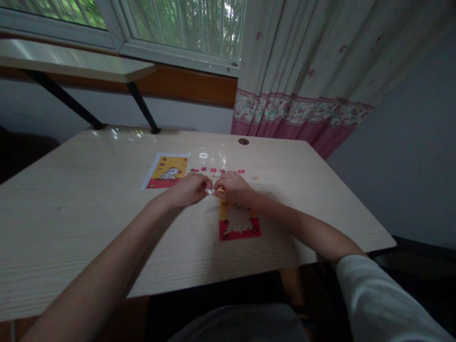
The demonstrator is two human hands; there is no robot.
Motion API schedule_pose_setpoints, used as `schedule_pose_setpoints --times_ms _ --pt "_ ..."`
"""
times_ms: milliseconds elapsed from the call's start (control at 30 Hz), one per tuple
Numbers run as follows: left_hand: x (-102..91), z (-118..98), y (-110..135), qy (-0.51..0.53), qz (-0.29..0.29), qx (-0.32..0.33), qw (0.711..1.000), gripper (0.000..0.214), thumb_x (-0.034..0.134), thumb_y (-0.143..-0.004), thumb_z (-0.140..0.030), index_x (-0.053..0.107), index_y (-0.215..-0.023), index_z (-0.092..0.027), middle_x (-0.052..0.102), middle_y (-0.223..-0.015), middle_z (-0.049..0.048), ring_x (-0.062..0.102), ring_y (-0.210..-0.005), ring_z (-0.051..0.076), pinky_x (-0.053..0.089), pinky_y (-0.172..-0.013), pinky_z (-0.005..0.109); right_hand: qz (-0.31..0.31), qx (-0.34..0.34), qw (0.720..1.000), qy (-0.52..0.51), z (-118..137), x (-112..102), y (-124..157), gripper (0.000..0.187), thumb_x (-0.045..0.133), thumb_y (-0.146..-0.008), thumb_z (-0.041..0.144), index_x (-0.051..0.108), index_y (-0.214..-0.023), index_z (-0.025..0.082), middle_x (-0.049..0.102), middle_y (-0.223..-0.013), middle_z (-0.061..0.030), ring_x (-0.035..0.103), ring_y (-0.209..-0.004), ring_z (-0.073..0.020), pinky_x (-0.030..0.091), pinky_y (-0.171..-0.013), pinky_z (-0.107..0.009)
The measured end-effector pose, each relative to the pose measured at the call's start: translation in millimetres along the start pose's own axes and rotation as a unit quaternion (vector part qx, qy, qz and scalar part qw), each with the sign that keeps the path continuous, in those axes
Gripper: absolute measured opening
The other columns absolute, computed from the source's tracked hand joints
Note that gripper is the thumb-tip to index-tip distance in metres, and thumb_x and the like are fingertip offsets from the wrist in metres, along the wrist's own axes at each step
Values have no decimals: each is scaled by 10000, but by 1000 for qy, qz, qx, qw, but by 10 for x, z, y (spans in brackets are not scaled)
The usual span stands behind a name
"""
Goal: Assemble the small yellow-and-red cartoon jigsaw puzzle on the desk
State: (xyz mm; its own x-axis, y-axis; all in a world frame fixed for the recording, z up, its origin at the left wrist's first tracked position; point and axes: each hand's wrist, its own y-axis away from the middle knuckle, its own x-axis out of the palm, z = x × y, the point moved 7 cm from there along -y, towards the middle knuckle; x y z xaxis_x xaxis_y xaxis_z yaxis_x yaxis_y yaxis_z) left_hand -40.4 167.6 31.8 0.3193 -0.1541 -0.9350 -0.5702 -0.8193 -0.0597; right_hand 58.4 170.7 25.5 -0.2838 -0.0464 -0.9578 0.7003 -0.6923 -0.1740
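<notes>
One small white puzzle piece (210,192) is showing near the far-left corner of the puzzle border (240,234), the left hand (194,188) and right hand (233,189) both pinching it. Red pieces (213,170) are lying beyond the border, a picture sheet (171,164) to its left.

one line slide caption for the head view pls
Left hand and right hand pinch small white jigsaw pieces near a hollow puzzle border, a cartoon-animal print lying to the left.
</notes>
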Motion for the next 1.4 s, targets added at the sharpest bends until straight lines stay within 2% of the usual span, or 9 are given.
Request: schedule_pose_setpoints --times_ms 100,200,400,567,867,1033,1167,1267,1400 --pt "-12 -16 8 33 -9 3 999 111 545 -726 -172 651 -750 -149 636 -708 33 558 -717 165 388 -727 277 -1 9 999 -38 -37 -33 6 156 665 -813 320 714 -833 173 653 -782 -35 531 -797 -160 365 -770 -270" --pt "-22 -55 19 134 -13 -16 991 152 532 -761 -242 629 -696 -146 576 -624 4 492 -599 123 361 -609 237 -29 6 997 -78 -96 -128 72 130 655 -819 302 706 -792 184 649 -755 -14 538 -768 -142 371 -773 -263" --pt "72 -181 -15 380 -29 -77 921 260 560 -757 -385 577 -686 -136 453 -559 -34 364 -512 78 264 -492 202 -143 -27 981 -126 -213 -492 440 134 637 -837 312 696 -808 195 649 -717 -9 543 -716 -130 393 -705 -251" --pt "185 -342 -53 431 -18 -75 899 252 586 -743 -376 579 -675 -134 461 -556 -34 351 -516 73 258 -486 199 -195 -49 967 -156 -220 -632 703 185 617 -848 361 686 -854 190 660 -731 -19 553 -702 -126 412 -678 -249" --pt "339 -372 -68 407 -33 -67 910 288 534 -831 -386 643 -820 -119 598 -641 18 457 -546 94 348 -495 220 -147 32 974 -171 -322 -502 779 244 577 -868 378 685 -761 187 646 -694 -24 535 -659 -120 410 -649 -263" --pt "250 -344 -47 302 -41 -56 951 215 522 -835 -273 668 -873 -120 671 -807 68 563 -697 145 441 -618 270 -111 91 966 -214 -480 -432 920 155 649 -804 321 691 -759 178 639 -685 -6 507 -621 -99 387 -595 -232" --pt "115 -411 7 141 -50 35 988 167 532 -820 -179 690 -871 -161 669 -880 69 573 -854 186 438 -803 338 -64 155 955 -242 -575 -276 1048 159 663 -779 314 678 -728 164 614 -640 13 477 -569 -83 355 -544 -214" --pt "154 -450 37 86 -38 98 991 197 512 -827 -143 696 -886 -180 651 -892 68 554 -889 195 419 -840 352 -44 175 954 -239 -568 -192 1100 170 643 -796 312 670 -726 159 610 -646 9 488 -569 -84 354 -538 -211" --pt "231 -463 46 72 -36 133 988 236 491 -837 -149 706 -923 -191 624 -923 84 530 -909 210 418 -823 350 -47 179 959 -214 -545 -174 1095 159 655 -788 294 664 -705 159 617 -658 -1 507 -584 -91 366 -552 -215"
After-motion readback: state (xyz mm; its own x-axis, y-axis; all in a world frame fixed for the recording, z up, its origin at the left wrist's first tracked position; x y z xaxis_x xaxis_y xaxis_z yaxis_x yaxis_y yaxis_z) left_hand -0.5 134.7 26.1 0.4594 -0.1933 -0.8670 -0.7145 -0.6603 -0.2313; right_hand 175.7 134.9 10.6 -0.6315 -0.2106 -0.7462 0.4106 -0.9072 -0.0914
